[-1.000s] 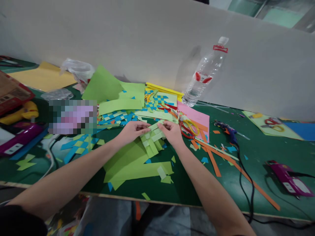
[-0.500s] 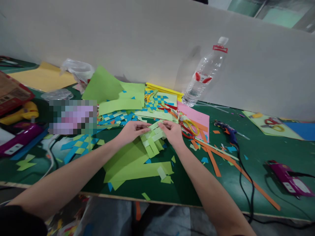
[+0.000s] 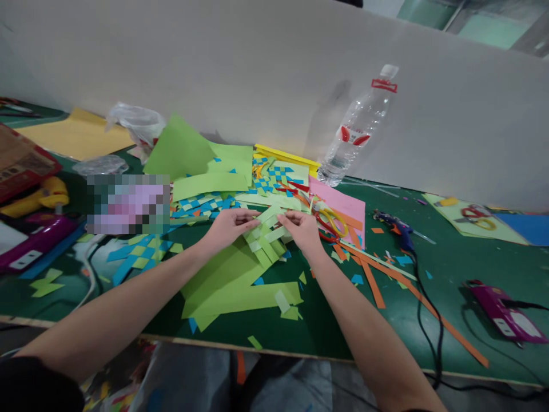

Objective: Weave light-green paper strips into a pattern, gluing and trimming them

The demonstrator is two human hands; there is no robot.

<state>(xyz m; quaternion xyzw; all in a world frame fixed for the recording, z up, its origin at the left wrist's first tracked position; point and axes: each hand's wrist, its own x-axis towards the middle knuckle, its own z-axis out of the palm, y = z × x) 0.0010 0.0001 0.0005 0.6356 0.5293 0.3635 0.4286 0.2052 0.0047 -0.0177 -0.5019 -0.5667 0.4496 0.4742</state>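
Note:
A small woven mat of light and darker green paper strips (image 3: pixel 266 247) is held up between my two hands, tilted toward me. My left hand (image 3: pixel 228 230) pinches its left edge with thumb and fingers. On the opposite side my right hand (image 3: pixel 301 228) grips the upper right edge, its thumb on a pale strip. Below the weave lie larger green paper sheets (image 3: pixel 218 280). Just beyond my hands are blue-and-green woven paper pieces (image 3: pixel 206 203). Red- and yellow-handled scissors (image 3: pixel 332 223) rest right of my right hand.
A leaning plastic bottle (image 3: pixel 355 131) stands against the grey wall. Orange paper strips (image 3: pixel 369 277), pink paper (image 3: pixel 343 203) and a blue glue gun (image 3: pixel 398 232) with a black cable lie to the right. A purple power box (image 3: pixel 504 312) sits at far right, another purple box (image 3: pixel 36 243) at left.
The woven mat has turned slightly between my hands, and its pale strips now lie at a different slant. Both hands keep nearly the same place, the rest of the table unchanged.

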